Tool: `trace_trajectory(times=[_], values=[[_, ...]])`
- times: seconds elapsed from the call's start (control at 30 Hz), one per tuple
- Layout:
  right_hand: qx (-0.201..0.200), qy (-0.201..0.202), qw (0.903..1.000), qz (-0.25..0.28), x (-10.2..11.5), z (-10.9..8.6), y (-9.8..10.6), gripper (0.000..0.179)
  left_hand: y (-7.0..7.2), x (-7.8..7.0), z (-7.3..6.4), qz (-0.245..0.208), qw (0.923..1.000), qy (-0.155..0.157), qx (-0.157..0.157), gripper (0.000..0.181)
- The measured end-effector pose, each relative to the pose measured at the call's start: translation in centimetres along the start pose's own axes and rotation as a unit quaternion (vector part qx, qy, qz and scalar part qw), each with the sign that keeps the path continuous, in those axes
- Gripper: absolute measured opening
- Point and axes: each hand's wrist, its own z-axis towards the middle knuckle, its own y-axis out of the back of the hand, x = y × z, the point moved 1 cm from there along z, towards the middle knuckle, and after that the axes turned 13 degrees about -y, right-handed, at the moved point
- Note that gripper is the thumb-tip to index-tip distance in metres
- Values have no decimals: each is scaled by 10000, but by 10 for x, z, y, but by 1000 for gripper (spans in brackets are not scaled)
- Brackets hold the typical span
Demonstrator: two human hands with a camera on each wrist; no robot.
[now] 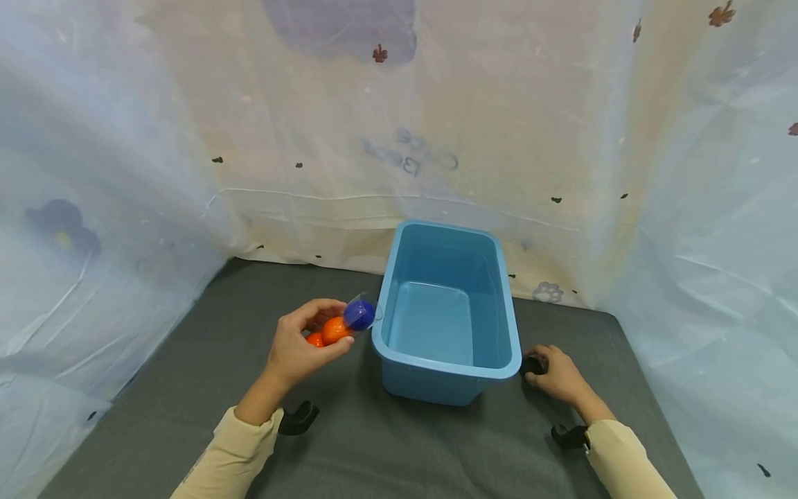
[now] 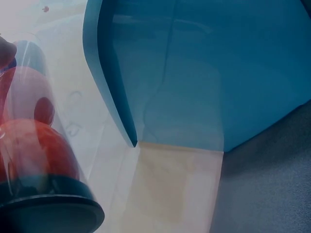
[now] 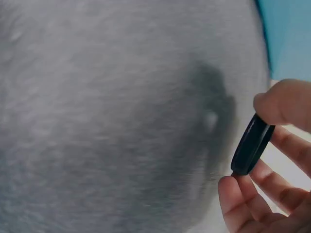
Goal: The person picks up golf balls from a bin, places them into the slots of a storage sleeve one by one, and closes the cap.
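My left hand (image 1: pixel 300 343) grips a clear plastic tube (image 2: pixel 36 97) left of the blue bin, raised above the grey surface. Inside the tube are orange balls (image 1: pixel 337 330) and a blue ball (image 1: pixel 359 315) at the end nearer the bin. A dark ring or base (image 2: pixel 48 204) closes round the tube's other end in the left wrist view. To the right of the bin, my right hand (image 1: pixel 557 375) pinches a black disc-shaped lid (image 3: pixel 252 144) between thumb and fingers, low over the surface. Most of the left fingers are hidden in the left wrist view.
A deep light-blue bin (image 1: pixel 449 362) stands mid-surface between both hands, with nothing visible in it. Grey cloth (image 1: pixel 399 450) covers the surface. Pale patterned sheeting (image 1: pixel 486 104) hangs behind and at both sides. Black straps (image 1: pixel 299 418) sit at both wrists.
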Motion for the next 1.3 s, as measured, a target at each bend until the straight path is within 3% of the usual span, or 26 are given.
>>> trace_trajectory(times=[0.27,0.63,0.97,1.3], values=[[-545,209,9974,418,14,-4,23,38,1,-1,1,-11,10000,8,14,43],[-1281,751,9842,969,48,-18,71,39,1,-3,3,-56,10000,-1,7,43],[-1415,1154,9755,1229,86,-28,98,41,0,-5,7,-170,9998,47,75,42],[-1425,1991,9537,1745,131,-37,112,45,-2,-7,9,-259,9996,87,106,41]])
